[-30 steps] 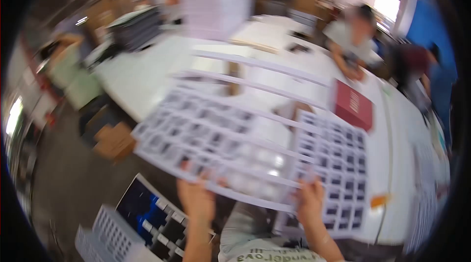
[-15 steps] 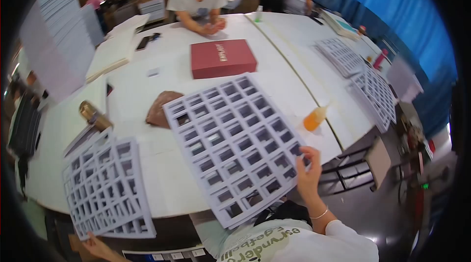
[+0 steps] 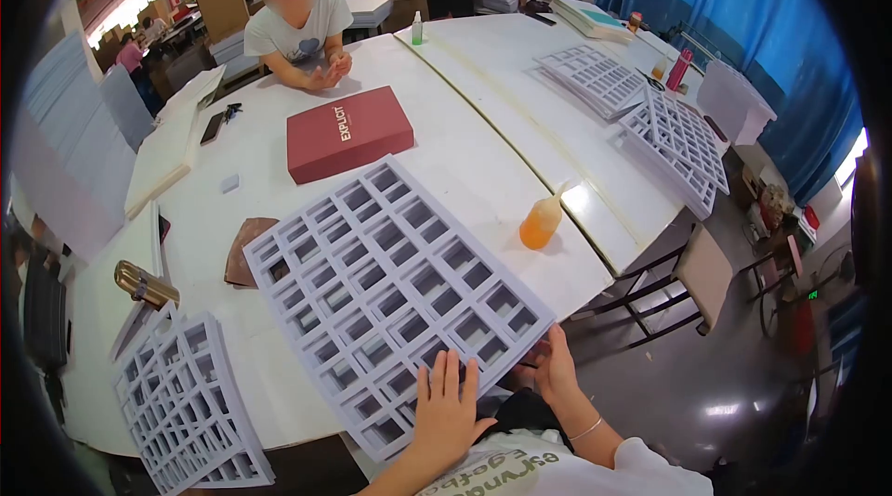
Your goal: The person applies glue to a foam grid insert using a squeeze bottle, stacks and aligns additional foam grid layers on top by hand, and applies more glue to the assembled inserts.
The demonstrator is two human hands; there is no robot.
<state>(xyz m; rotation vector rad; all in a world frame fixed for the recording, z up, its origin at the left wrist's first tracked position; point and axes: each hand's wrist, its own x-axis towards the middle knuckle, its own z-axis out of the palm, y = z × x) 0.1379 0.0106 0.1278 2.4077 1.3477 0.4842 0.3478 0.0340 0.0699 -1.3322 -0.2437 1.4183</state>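
A large white grid panel (image 3: 379, 299) with rows of rectangular openings lies in front of me, its near edge reaching past the table edge. My left hand (image 3: 446, 411) rests flat on its near part, fingers spread. At the panel's near right corner, my right hand (image 3: 556, 368) grips the edge, thumb on top and the other fingers partly hidden underneath. More white grid panels (image 3: 190, 403) are stacked, slightly askew, at the left table edge. A brown crumpled piece (image 3: 249, 254) pokes out beside the panel's left corner.
A red box (image 3: 348, 134) sits beyond the panel, and an orange-filled bottle (image 3: 541, 222) stands to its right. A gold flask (image 3: 146, 284) lies at left. More grid panels (image 3: 674, 145) are at far right. A person (image 3: 302, 36) sits opposite; a chair (image 3: 692, 282) stands right.
My left hand has moved from the left stack onto the large panel. My right hand has shifted to the panel's near right corner. The view has turned somewhat to the right.
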